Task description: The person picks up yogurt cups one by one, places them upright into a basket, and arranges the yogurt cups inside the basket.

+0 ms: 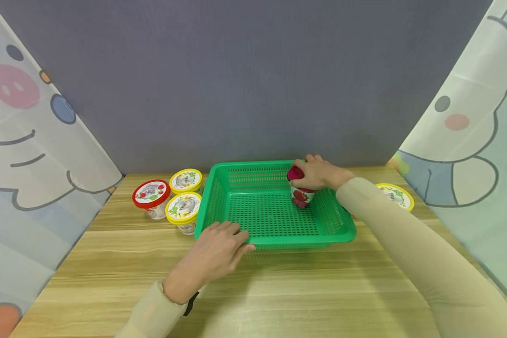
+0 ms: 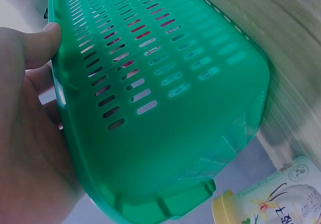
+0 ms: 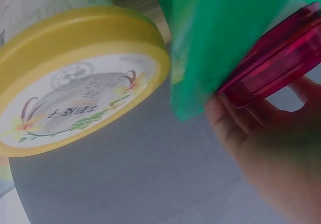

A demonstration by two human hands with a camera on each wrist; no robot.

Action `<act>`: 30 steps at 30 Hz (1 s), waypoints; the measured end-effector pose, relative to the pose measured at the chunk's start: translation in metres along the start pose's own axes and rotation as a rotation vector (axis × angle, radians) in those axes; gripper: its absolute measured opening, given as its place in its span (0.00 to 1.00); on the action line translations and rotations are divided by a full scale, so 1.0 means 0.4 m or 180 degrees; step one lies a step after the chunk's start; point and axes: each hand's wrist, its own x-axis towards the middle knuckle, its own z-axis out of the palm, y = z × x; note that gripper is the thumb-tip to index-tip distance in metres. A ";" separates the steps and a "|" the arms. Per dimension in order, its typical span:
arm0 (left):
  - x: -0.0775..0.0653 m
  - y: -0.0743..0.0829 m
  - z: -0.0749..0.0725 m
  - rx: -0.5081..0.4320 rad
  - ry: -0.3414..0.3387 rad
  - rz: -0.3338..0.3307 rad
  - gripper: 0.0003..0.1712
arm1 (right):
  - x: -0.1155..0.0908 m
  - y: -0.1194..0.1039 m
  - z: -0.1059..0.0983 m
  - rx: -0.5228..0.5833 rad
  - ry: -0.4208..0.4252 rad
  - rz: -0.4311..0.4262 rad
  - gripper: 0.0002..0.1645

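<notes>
A green plastic basket (image 1: pixel 270 242) with slotted walls sits on the table. My left hand (image 1: pixel 219 246) grips its front rim near the left corner, thumb outside and fingers over the edge, as the left wrist view shows on the basket wall (image 2: pixel 165 148). In the basket's right end, my right hand (image 1: pixel 317 172) holds a cup (image 1: pixel 302 196) with a magenta lid and a red fruit picture, tilted a little. The right wrist view shows the fingers about its shiny magenta lid (image 3: pixel 281 58); whether the cup touches the basket floor I cannot tell.
Left of the basket stand a red-lidded cup (image 1: pixel 151 193) and two yellow-lidded cups, one at the back (image 1: pixel 186 180) and one in front (image 1: pixel 183 207). Another yellow-lidded cup (image 1: pixel 396 196) stands at the right, partly behind my right sleeve. A grey panel (image 1: pixel 253 84) rises behind the table.
</notes>
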 end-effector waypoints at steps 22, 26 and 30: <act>-0.002 -0.003 -0.002 -0.0052 -0.0010 0.0004 0.15 | -0.058 0.011 -0.018 0.0044 -0.0055 -0.0002 0.59; -0.002 -0.004 -0.002 -0.0051 0.0016 0.0002 0.14 | -0.069 0.021 -0.019 0.0073 -0.0007 -0.0020 0.58; -0.001 -0.004 0.000 -0.0066 0.0008 0.0013 0.15 | -0.087 0.033 -0.018 0.0130 0.0006 -0.0025 0.57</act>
